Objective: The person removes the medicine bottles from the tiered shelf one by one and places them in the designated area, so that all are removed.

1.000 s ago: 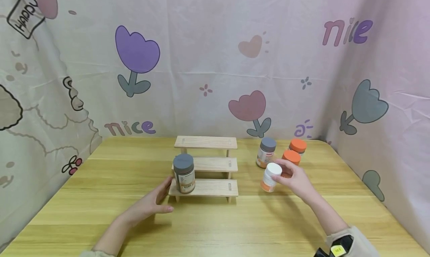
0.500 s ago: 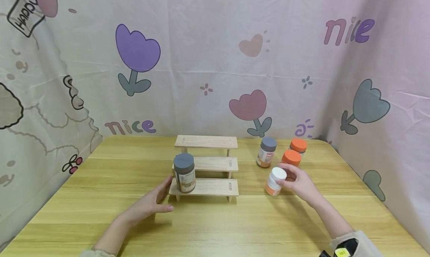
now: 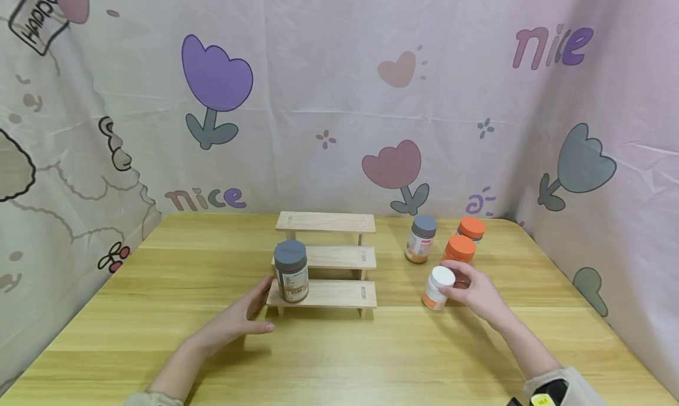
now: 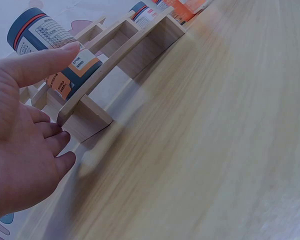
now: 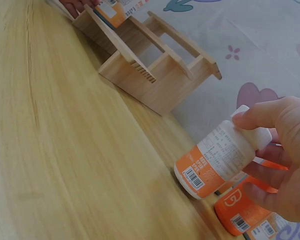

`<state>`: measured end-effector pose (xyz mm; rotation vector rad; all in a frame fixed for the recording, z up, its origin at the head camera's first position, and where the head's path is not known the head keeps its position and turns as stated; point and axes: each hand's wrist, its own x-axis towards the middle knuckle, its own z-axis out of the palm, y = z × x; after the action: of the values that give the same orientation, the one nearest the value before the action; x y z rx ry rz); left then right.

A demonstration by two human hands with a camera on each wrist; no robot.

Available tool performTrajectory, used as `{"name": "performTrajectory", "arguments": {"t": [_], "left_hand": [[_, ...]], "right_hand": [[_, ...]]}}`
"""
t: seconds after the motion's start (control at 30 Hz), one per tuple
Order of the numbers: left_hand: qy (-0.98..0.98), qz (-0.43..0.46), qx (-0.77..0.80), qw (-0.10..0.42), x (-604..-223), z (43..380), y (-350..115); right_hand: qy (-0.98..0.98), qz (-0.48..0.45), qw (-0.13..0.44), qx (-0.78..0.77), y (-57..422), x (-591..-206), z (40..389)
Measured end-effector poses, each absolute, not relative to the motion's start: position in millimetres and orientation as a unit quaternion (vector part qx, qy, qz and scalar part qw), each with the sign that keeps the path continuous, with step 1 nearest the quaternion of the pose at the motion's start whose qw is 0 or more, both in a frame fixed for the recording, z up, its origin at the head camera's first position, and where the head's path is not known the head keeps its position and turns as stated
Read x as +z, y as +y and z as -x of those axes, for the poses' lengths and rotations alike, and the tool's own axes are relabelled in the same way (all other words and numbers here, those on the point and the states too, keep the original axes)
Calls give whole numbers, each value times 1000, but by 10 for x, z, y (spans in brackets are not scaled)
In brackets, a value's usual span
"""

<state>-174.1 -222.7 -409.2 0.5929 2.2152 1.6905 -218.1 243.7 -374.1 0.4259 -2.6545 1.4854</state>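
Observation:
My right hand (image 3: 480, 297) pinches a small white pill bottle (image 3: 435, 295) with an orange lower band by its white cap, thumb on the near side. The bottle leans slightly; its base is at or just over the tabletop, and I cannot tell whether it touches. At the left end of a three-step wooden rack (image 3: 339, 295), my left hand (image 3: 233, 326) has its fingers against the lowest step and its thumb held out. On that step stands a dark supplement jar (image 3: 293, 279) with a grey lid, close to the left hand but ungripped, as the left wrist view shows.
Right of the rack stands another grey-lidded jar (image 3: 421, 244). Beside it are two orange-lidded bottles, a nearer bottle (image 3: 459, 250) partly behind the right hand and a farther bottle (image 3: 471, 229). A patterned cloth (image 3: 318, 99) hangs behind the wooden table (image 3: 339, 359).
My right hand has shifted right and slightly toward me with the white pill bottle. The left hand keeps its place at the rack.

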Motion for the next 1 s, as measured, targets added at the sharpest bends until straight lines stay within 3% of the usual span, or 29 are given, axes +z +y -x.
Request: {"name": "performTrajectory", "arguments": {"t": [1.0], "left_hand": [[778, -195, 578, 151, -4068, 1738, -2213]], "right_hand": [[-861, -161, 48, 481, 2456, -3690, 2169]]}}
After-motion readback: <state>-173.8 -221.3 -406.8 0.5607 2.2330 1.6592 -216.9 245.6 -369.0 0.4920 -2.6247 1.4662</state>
